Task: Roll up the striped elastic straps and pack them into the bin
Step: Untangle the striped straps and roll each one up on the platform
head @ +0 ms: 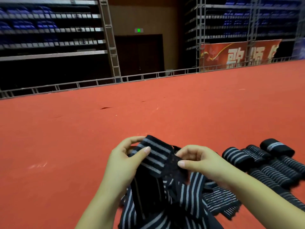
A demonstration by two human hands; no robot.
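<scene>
So you've got the end of one striped strap (153, 154) up in front of you, near the bottom middle of the view. Your left hand (127, 156) is curled round the striped end with the thumb pressing on top, and your right hand (196, 160) is pinching the dark rough patch (173, 164) at its tip between thumb and fingers. The rest of that strap hangs down toward you into a loose tangle of more straps (165, 204).

Off to the right on the red floor (148, 113) sits a row of rolled straps (264, 162), with a flat unrolled one (221, 199) just near of them. I can't see the bin anywhere.

What I'd watch for: the tail is mixed in with the pile, so if you start rolling without pulling it free, you'll probably drag a second strap along or wind in a twist. That rough patch looks like it could snag on neighbouring fabric too. And if the first turn is slack or crooked, my guess is the roll telescopes sideways and springs open once you let go.
</scene>
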